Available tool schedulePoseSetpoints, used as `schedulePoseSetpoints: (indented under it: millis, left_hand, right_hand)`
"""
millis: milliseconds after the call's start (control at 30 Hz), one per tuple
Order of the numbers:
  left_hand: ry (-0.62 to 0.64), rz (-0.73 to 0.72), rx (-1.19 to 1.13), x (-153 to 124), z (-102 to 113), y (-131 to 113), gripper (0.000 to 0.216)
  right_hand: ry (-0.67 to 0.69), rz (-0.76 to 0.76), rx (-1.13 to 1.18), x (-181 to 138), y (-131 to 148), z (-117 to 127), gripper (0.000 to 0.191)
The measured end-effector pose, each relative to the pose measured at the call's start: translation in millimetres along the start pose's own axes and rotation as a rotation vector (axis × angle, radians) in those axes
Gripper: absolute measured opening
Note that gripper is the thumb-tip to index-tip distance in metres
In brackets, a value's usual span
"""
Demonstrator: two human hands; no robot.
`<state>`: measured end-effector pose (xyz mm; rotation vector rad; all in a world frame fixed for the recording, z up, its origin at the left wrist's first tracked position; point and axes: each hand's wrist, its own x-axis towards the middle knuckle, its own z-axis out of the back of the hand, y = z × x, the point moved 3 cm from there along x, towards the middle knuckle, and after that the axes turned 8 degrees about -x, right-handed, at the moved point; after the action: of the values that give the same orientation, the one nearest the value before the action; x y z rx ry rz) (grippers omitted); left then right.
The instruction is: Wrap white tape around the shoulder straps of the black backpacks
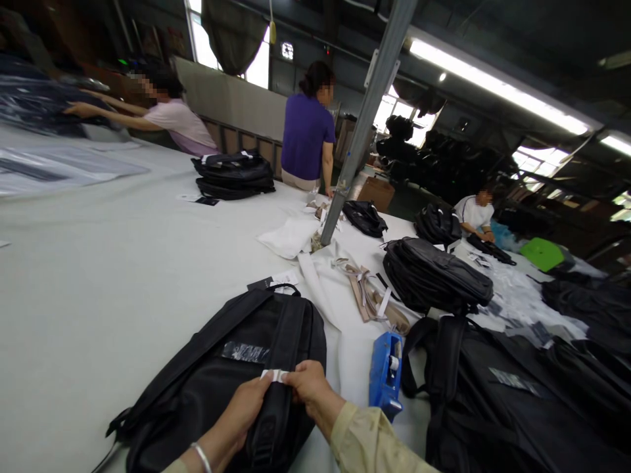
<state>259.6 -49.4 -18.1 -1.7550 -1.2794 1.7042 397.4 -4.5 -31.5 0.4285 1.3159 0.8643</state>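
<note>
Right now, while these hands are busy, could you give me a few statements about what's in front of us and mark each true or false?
1. The left hand and right hand both hold a white strip at the black backpack. True.
2. The tape dispenser is red. False: the tape dispenser is blue.
3. In the picture, the person in purple is left of the metal post. True.
4. A bracelet circles the right wrist. False: the bracelet is on the left wrist.

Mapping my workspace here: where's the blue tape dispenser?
In the head view, the blue tape dispenser sits right of center, between the right hand and a black backpack.
</note>
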Motion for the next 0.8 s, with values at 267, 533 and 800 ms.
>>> schedulePoseSetpoints:
  millis: [267, 533, 800]
  left_hand:
    - [-0.036, -0.063, 0.168, 7.2, -1.0, 1.4, 0.048]
    - [-0.033, -0.123, 0.264, 9.9, -1.4, -0.6, 0.051]
    - [0.007, -0.167, 0.285, 14.6, 3.3, 9.5, 0.056]
  right_hand:
    - [-0.207, 0.395, -0.45, -2.2, 1.3, 13.3, 0.015]
    - [-0.232, 0.709, -0.537, -24.8, 7.2, 12.1, 0.048]
    - [-0.151, 0.82, -0.675, -11.0, 13.2, 5.5, 0.013]
